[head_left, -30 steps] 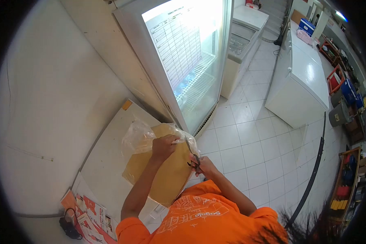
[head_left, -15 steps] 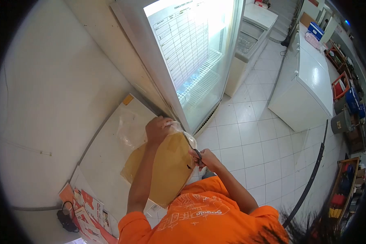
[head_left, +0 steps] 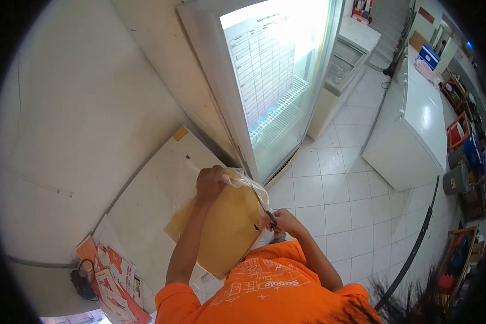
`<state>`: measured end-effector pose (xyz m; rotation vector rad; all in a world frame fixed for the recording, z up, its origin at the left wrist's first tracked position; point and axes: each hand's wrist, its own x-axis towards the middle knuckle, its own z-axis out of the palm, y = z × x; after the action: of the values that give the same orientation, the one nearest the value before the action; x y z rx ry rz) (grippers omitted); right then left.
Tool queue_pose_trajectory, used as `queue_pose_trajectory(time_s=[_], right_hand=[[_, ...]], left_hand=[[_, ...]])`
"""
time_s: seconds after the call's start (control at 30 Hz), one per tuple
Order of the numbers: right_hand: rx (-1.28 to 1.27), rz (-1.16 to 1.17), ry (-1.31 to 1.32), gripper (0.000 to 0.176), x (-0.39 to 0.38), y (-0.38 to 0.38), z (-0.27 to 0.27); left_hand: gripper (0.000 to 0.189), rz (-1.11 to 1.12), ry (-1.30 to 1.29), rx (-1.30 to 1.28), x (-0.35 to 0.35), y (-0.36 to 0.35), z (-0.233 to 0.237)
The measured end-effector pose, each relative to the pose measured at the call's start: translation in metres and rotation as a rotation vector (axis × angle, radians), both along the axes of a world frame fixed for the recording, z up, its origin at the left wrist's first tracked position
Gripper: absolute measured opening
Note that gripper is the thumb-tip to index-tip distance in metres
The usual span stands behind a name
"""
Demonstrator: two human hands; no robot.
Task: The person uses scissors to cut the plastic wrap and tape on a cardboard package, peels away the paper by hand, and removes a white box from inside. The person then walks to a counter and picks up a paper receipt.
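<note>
A brown board or flat cardboard sheet (head_left: 229, 229), partly wrapped in clear plastic (head_left: 248, 183), lies tilted on the white tabletop (head_left: 156, 183) against my body. My left hand (head_left: 211, 185) is closed on the plastic at the board's far edge. Dark-handled scissors (head_left: 271, 217) are in my right hand (head_left: 287, 222), with fingers wrapped round the handles. Their blades run along the plastic at the board's right edge. How far the blades are apart is too small to tell.
A lit glass-door chiller (head_left: 275, 108) with a chart on it stands just beyond the table. Red-and-white papers (head_left: 116, 281) and a black corded device (head_left: 85, 281) lie at the left. A white chest freezer (head_left: 407, 129) stands across the tiled floor (head_left: 329, 189).
The view has shifted, so the scene sits further right and lower. Clear plastic that spread over the tabletop beside my left hand has drawn back, baring a dark mark there. Both hands keep their holds.
</note>
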<state>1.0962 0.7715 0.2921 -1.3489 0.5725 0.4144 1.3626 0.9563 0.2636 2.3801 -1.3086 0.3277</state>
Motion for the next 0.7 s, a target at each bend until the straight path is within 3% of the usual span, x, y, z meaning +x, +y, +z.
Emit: queue_pose_trajectory(time_s=[0.1, 0.23, 0.3, 0.33, 0.4, 0.5, 0.53, 0.6, 0.7], right_hand=[[-0.056, 0.053, -0.003, 0.058, -0.010, -0.012, 0.008], [-0.153, 0.057, 0.040, 0.051, -0.016, -0.021, -0.001], [-0.351, -0.056, -0.077, 0.048, -0.016, -0.017, -0.020], [-0.340, -0.041, -0.065, 0.048, -0.016, -0.010, -0.023], [-0.620, -0.253, -0.404, 0.059, 0.004, 0.000, -0.020], [-0.713, -0.349, -0.478, 0.071, 0.029, 0.010, -0.022], [-0.713, -0.368, -0.484, 0.071, 0.039, 0.010, -0.033], [-0.869, -0.382, -0.536, 0.073, 0.058, 0.006, -0.049], [-0.779, -0.382, -0.493, 0.065, 0.074, 0.014, -0.028]], left_hand=[[0.023, -0.034, 0.128, 0.162, 0.023, -0.004, 0.009], [0.019, 0.036, 0.306, 0.080, 0.048, -0.019, 0.009], [0.030, 0.129, 0.248, 0.439, 0.063, -0.033, 0.009], [0.030, 0.141, 0.264, 0.449, 0.070, -0.030, -0.002], [0.044, 0.138, 0.386, 0.243, 0.083, -0.027, -0.023], [0.043, 0.238, 0.482, 0.060, 0.022, -0.027, 0.044], [0.043, 0.224, 0.469, 0.064, 0.022, -0.021, 0.036], [0.036, -0.015, 0.528, -0.232, 0.025, -0.014, 0.017], [0.027, 0.022, 0.381, -0.227, 0.019, -0.013, 0.008]])
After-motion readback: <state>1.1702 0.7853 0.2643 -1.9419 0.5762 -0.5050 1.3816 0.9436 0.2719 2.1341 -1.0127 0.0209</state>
